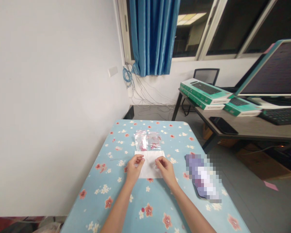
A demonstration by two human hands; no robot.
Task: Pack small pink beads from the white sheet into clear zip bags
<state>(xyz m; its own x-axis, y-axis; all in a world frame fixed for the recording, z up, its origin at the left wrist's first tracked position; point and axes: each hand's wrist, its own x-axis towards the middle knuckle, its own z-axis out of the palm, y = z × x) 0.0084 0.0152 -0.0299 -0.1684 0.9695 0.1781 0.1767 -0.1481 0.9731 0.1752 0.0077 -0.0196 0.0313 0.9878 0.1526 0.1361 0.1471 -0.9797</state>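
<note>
A white sheet [149, 173] lies on the flowered blue tablecloth [126, 210]. My left hand [135, 163] is over the sheet's left side, thumb and fingertips pinched together. Over the right side, my right hand [165, 166] makes a similar pinch, a short gap away from the left. Whatever is between the fingertips of either hand is too small to make out. Just beyond the sheet lie two clear plastic bags, the left bag [141, 140] and the right bag [155, 139], both with small reddish pieces inside.
A pixelated purple object [201, 178] lies near the table's right edge. A white wall [50, 113] runs along the left. On the desk to the right are green keyboard boxes [206, 92], a black phone [223, 125] and a monitor [274, 71]. Loose cables [143, 92] hang behind the table.
</note>
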